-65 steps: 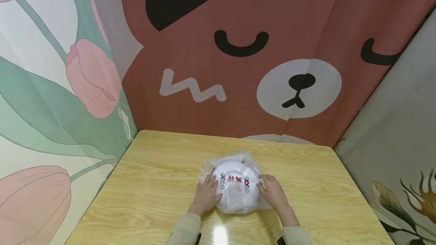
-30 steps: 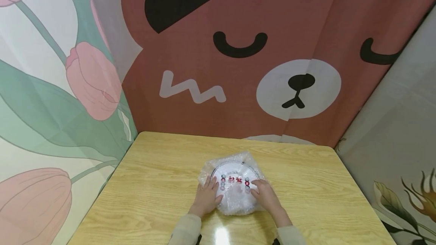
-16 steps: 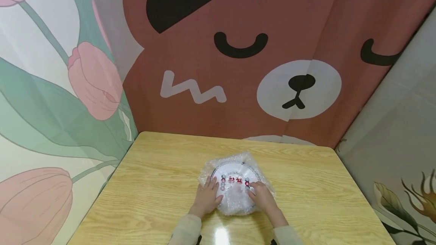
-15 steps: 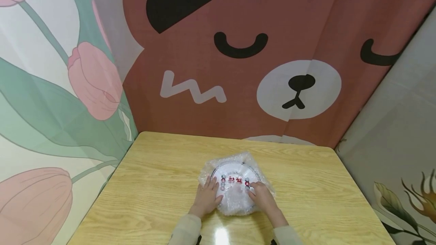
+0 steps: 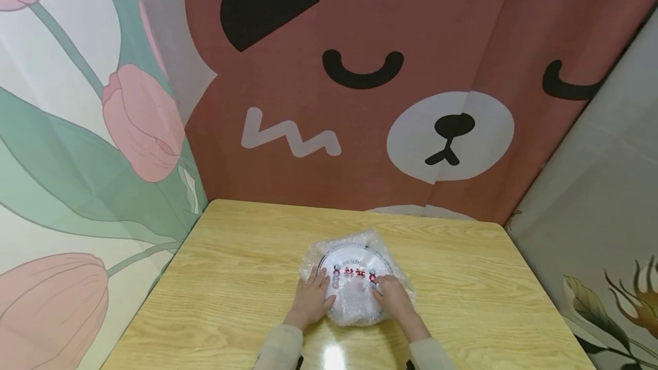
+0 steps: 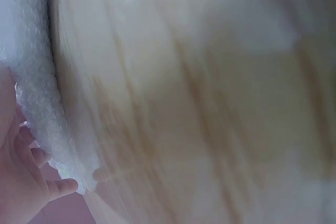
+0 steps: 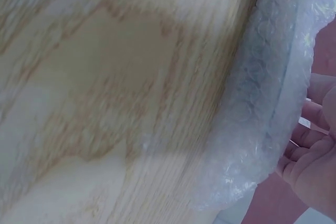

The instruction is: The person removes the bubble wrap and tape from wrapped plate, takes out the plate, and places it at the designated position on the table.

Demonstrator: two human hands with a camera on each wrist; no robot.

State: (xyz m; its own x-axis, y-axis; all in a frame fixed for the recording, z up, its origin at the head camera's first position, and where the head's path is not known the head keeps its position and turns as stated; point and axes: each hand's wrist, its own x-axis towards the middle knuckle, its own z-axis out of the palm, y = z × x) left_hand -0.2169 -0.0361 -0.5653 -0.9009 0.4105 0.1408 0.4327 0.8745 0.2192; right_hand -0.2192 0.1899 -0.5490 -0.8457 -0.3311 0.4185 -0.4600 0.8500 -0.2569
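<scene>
Both arms reach in from the near side, left sleeve [image 5: 280, 347] and right sleeve [image 5: 430, 354] pale, wrists bare. Left hand [image 5: 311, 300]: palm down, fingers extended toward far side, thumb out to the right. Right hand [image 5: 394, 297]: angled far-left, fingers bent. Hands apart, about level with each other.

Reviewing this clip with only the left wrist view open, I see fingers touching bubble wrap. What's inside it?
Observer: The head view shows a round white item with red marks on it, through the clear bubble wrap.
Reviewer: Is anything touching the opposite side?
Observer: Yes, the right hand rests on the wrap there, fingers bent; whether it grips the wrap I can't tell.
Reviewer: What stands beyond the table?
Observer: A backdrop printed with a large brown bear face, its eyes drawn closed.
</scene>
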